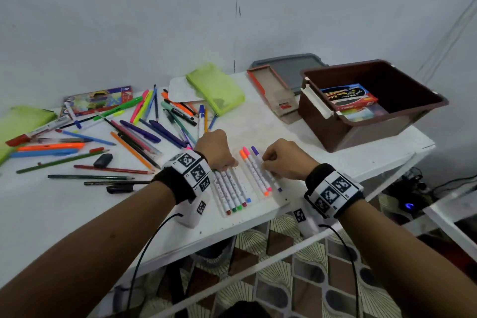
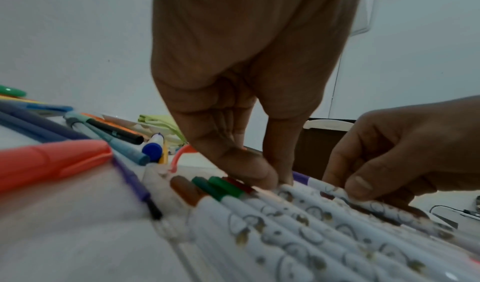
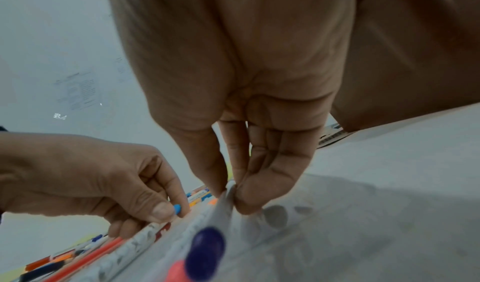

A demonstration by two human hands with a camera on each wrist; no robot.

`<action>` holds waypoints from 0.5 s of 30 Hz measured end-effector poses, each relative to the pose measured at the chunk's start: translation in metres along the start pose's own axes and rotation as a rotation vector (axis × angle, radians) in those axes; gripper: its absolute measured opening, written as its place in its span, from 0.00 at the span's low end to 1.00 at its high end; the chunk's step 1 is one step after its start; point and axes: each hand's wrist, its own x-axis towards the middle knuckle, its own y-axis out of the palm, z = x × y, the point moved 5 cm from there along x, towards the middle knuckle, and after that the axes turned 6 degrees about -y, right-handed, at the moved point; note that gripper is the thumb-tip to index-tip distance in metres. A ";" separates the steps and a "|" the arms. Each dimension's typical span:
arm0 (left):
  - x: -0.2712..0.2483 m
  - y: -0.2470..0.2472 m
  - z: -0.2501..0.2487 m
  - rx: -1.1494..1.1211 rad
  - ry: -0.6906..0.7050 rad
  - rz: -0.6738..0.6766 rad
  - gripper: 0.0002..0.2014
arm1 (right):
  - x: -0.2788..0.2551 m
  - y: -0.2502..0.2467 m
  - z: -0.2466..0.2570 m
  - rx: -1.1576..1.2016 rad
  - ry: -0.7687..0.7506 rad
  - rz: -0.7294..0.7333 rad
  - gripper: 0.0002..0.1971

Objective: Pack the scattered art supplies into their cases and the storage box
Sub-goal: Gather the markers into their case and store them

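Observation:
A clear marker case (image 1: 254,190) lies near the table's front edge with several white patterned markers (image 1: 232,193) in it. Orange and pink markers (image 1: 254,173) lie in its right half. My left hand (image 1: 229,165) is curled over the far ends of the left row; in the right wrist view its thumb and forefinger pinch a blue-capped marker (image 3: 177,207). My right hand (image 1: 267,162) pinches the purple marker (image 1: 257,155) at the case's right edge, its cap pointing away from me. In the right wrist view the right hand's fingertips (image 3: 244,200) close round that marker's barrel (image 3: 205,249).
Several loose pens and pencils (image 1: 144,131) are scattered left of the case, beside a coloured-pencil box (image 1: 98,99) and a black eraser (image 1: 103,160). A green pouch (image 1: 215,88), a cardboard tray (image 1: 273,90) and a brown storage box (image 1: 374,134) holding packets stand further back and right.

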 end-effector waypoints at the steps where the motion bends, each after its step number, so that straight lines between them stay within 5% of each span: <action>1: 0.000 0.000 -0.001 0.032 0.000 -0.017 0.15 | 0.001 0.001 -0.001 0.000 -0.003 0.007 0.09; 6: 0.002 0.005 0.001 0.171 -0.005 -0.073 0.25 | 0.002 0.000 -0.003 0.021 -0.023 0.008 0.07; 15: 0.005 0.012 0.003 0.219 -0.011 -0.106 0.22 | 0.007 0.002 0.001 0.040 -0.024 -0.009 0.04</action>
